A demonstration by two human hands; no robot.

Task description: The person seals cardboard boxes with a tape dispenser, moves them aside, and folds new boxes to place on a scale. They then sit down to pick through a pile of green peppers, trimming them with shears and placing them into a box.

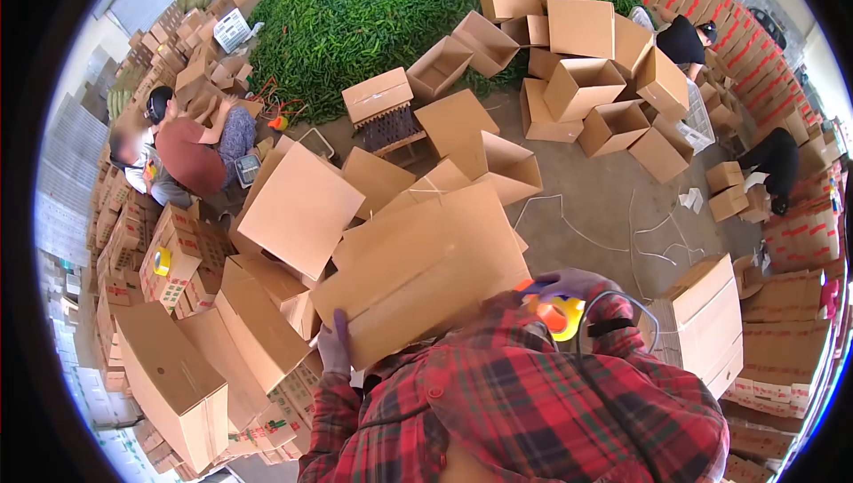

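A large brown cardboard box (426,279) lies tilted in front of my body, a seam running along the side that faces me. My left hand (335,345), in a greyish-purple glove, is closed on its lower left edge with the thumb up. At the box's right end is my right hand (573,285), gloved too and closed round a tape dispenser (530,287) with orange and blue parts. A roll of yellow tape (563,318) sits on the dispenser, just below my fingers. The plaid sleeve hides part of the dispenser.
Open cardboard boxes (302,207) crowd the left and front; another box (702,323) stands to my right. A big heap of green peppers (382,21) lies ahead. Loose straps (577,230) cross the floor. People (200,145) work at both sides, near stacked cartons (791,350).
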